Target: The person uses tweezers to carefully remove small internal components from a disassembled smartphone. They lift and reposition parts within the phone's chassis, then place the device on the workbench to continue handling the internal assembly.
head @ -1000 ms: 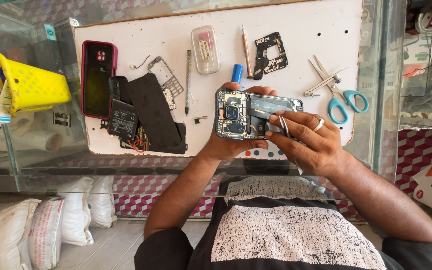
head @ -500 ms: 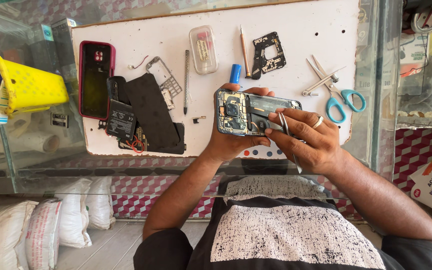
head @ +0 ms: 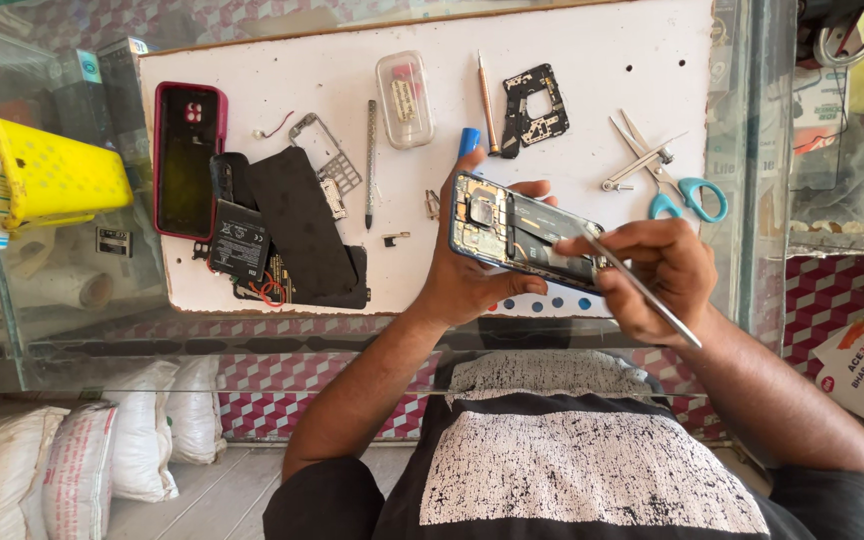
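The left hand [head: 472,280] covers the phone's [head: 522,232] underside. The tweezers' [head: 642,290] tip is too small to tell. The yellow basket [head: 47,175] is cut off at the left edge.

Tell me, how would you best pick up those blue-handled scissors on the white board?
Grip the scissors from above at the crossing of the blades, near the pivot: they lie flat, the handle loops sit low against the board, and the pointed tips face away from the right hand.

Opened phone [head: 522,232], circuitry exposed, held tilted above the board; thin metal tool [head: 642,290] touches it.
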